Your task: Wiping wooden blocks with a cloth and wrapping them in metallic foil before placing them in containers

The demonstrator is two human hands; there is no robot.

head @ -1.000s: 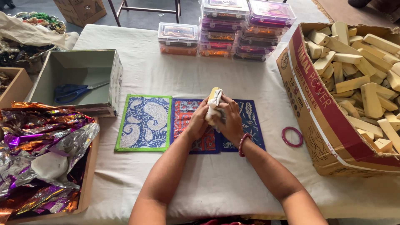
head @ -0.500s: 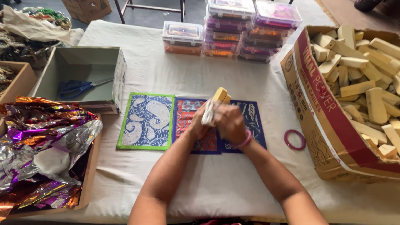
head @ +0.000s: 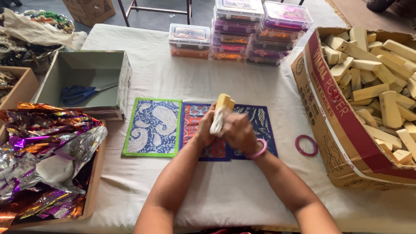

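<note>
Hands, left hand (head: 203,132) and right hand (head: 237,132), close their fingers around a pale wooden block (head: 225,102) with white cloth (head: 216,123) at frame centre, above embroidered mats (head: 152,127); pink bangle (head: 306,144) and cardboard box of blocks (head: 342,125) lie right.

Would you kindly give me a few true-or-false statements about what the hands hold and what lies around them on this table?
1. Both hands, left hand and right hand, hold a pale wooden block with a white cloth. True.
2. The blue scissors lie on the patterned mats. False: they lie inside the grey box.
3. A pink ring lies beside the cardboard box of blocks. True.
4. The clear lidded containers stand in the foil tray. False: they are stacked at the table's far edge.
</note>
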